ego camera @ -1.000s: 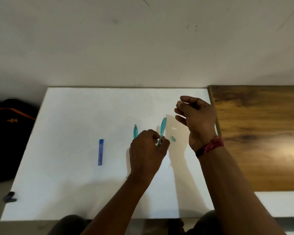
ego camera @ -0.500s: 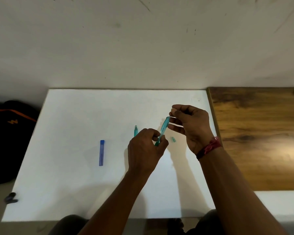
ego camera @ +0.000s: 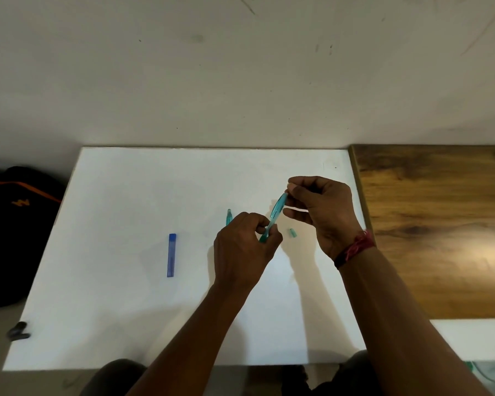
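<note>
White board (ego camera: pixel 126 195) below: your left hand (ego camera: pixel 240 247) pinches the teal barrel (ego camera: pixel 276 214) low, your right hand (ego camera: pixel 323 212) pinches its top. Mid-assembly, I'd say; next, fetch the loose cap (ego camera: pixel 291 232) and align it carefully.

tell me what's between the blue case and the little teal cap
In the head view, the left hand, pinching the lower end of the pen, sits between the blue case and the cap.

L hand (ego camera: pixel 245 247), R hand (ego camera: pixel 323 212): fingers curled.
</note>
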